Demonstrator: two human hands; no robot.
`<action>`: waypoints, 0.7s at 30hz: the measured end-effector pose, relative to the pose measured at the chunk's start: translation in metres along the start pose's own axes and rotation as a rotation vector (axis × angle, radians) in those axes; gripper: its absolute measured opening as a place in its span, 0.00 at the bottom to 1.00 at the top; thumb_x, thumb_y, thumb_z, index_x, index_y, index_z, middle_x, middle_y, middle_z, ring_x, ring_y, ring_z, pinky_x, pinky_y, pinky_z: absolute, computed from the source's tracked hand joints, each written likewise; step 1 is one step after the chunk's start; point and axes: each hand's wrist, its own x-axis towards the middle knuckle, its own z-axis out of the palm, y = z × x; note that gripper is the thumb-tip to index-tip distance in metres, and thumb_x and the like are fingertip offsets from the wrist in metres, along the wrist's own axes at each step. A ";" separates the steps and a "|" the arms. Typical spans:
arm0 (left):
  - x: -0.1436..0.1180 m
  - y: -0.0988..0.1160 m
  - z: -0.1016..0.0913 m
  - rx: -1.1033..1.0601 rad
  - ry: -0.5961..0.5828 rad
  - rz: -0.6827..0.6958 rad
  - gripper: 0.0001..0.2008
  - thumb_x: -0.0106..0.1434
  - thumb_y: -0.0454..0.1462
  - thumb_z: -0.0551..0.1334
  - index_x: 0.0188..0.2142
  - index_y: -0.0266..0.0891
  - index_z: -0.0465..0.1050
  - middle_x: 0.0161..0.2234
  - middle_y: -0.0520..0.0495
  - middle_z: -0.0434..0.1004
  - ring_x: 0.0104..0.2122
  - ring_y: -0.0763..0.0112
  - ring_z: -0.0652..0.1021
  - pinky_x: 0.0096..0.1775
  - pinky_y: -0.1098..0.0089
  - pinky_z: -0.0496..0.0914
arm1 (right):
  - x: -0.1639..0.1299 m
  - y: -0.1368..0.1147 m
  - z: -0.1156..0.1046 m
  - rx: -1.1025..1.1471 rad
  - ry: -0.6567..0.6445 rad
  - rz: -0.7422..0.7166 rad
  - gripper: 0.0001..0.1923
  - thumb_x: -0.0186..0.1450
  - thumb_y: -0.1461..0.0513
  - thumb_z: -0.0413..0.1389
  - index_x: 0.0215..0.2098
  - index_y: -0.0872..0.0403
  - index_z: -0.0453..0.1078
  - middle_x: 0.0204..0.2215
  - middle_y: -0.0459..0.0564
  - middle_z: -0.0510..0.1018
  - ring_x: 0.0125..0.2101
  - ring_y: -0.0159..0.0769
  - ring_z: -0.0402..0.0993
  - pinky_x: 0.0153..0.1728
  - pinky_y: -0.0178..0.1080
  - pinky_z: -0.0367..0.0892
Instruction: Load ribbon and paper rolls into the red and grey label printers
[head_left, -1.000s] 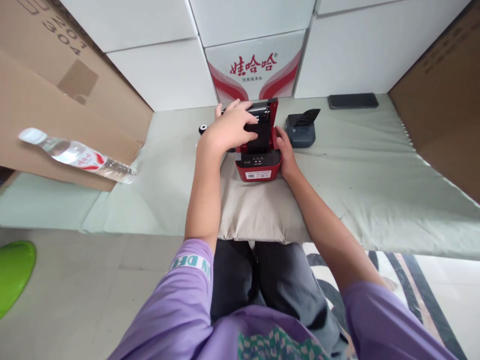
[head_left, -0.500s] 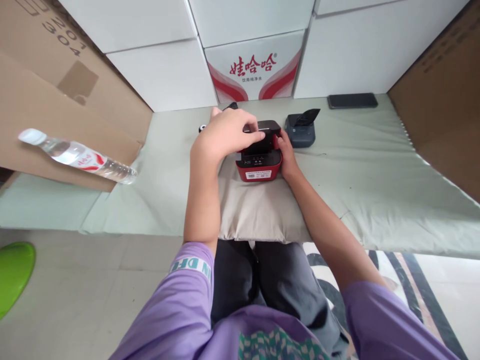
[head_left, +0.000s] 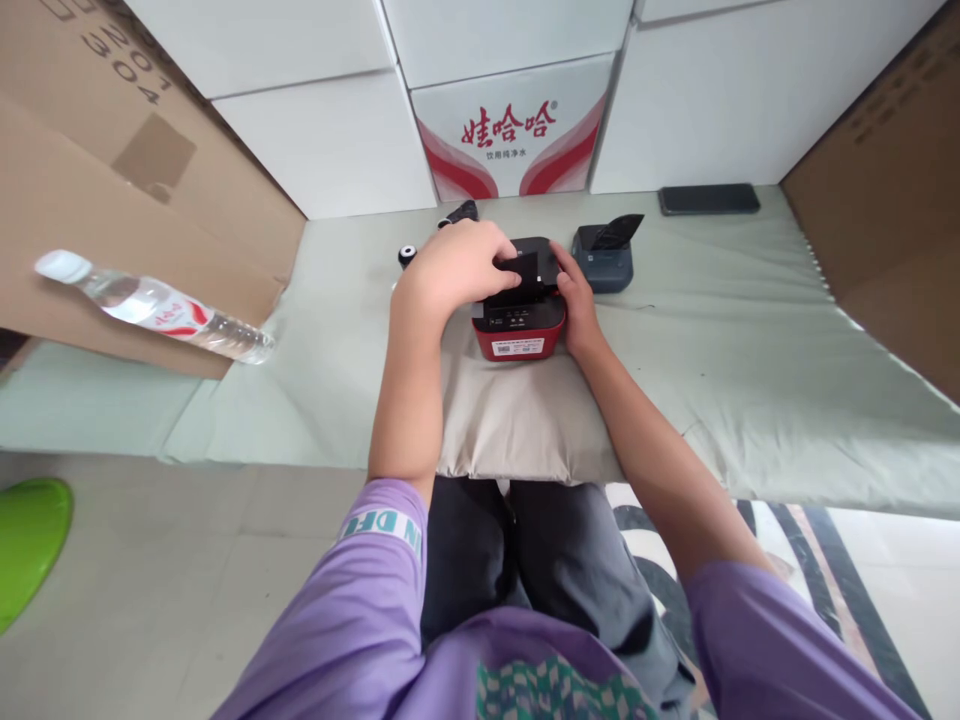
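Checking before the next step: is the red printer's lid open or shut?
Shut. The red printer shows its black lid lying flat on the body, left hand pressing on top, right hand at its side.

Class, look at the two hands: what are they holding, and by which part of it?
Both hold the red printer: the left hand presses on its black lid, and the right hand grips its right side.

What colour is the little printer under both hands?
Red body with a black lid, clearest in the head view.

Grey printer [head_left: 604, 262] crowds the red printer's [head_left: 519, 320] right side.
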 end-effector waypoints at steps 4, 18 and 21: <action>0.003 -0.004 0.002 -0.009 -0.015 -0.015 0.06 0.65 0.38 0.67 0.31 0.43 0.81 0.26 0.49 0.80 0.40 0.60 0.83 0.47 0.63 0.71 | 0.001 -0.002 0.000 -0.020 0.010 -0.005 0.44 0.68 0.29 0.51 0.70 0.43 0.70 0.73 0.50 0.72 0.77 0.54 0.61 0.81 0.61 0.52; 0.050 -0.056 0.040 -0.185 0.179 -0.157 0.14 0.73 0.45 0.60 0.49 0.47 0.82 0.52 0.42 0.86 0.58 0.52 0.80 0.63 0.56 0.70 | 0.007 0.008 0.002 0.080 0.013 0.084 0.48 0.62 0.29 0.57 0.73 0.40 0.65 0.76 0.47 0.68 0.78 0.56 0.59 0.81 0.60 0.52; 0.068 -0.070 0.059 -0.264 0.168 -0.176 0.15 0.75 0.46 0.56 0.47 0.47 0.81 0.53 0.40 0.86 0.58 0.52 0.80 0.64 0.55 0.70 | 0.008 0.013 0.002 0.092 0.017 0.096 0.48 0.62 0.30 0.57 0.73 0.40 0.64 0.76 0.47 0.68 0.78 0.54 0.59 0.81 0.59 0.52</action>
